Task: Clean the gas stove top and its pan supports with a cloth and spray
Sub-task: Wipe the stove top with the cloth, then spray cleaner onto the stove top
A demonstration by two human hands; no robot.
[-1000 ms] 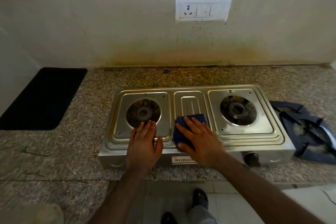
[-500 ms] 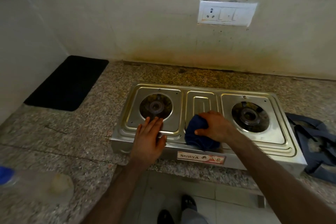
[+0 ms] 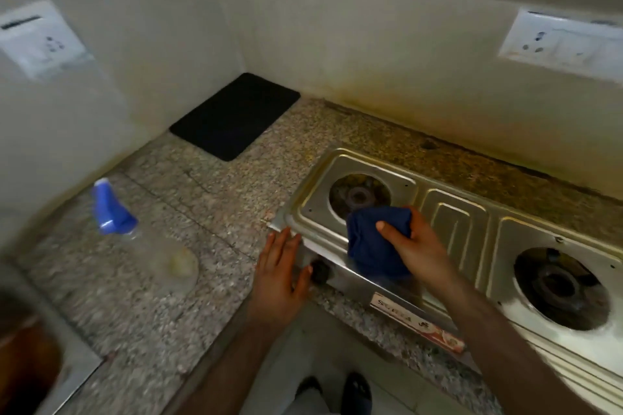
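A steel two-burner gas stove (image 3: 455, 222) sits on the granite counter, its burners bare without pan supports. My right hand (image 3: 416, 246) grips a bunched dark blue cloth (image 3: 371, 246) at the stove's front edge, just below the left burner (image 3: 360, 196). My left hand (image 3: 278, 271) lies flat with straight fingers at the stove's front left corner, beside a black knob (image 3: 320, 271). A clear spray bottle (image 3: 135, 232) with a blue head lies on its side on the counter to the left. The pan supports are out of view.
A black mat (image 3: 236, 114) lies on the counter by the back corner. Wall sockets (image 3: 559, 42) are on the back wall, and another socket plate (image 3: 40, 39) is on the left wall. A sink edge (image 3: 50, 357) shows at the lower left. My feet (image 3: 337, 387) stand on the floor below.
The view swung left, bringing the spray bottle and sink into sight. My right hand bunched the cloth and carried it left to the left burner. My left hand slid from the stove top to its front left corner.
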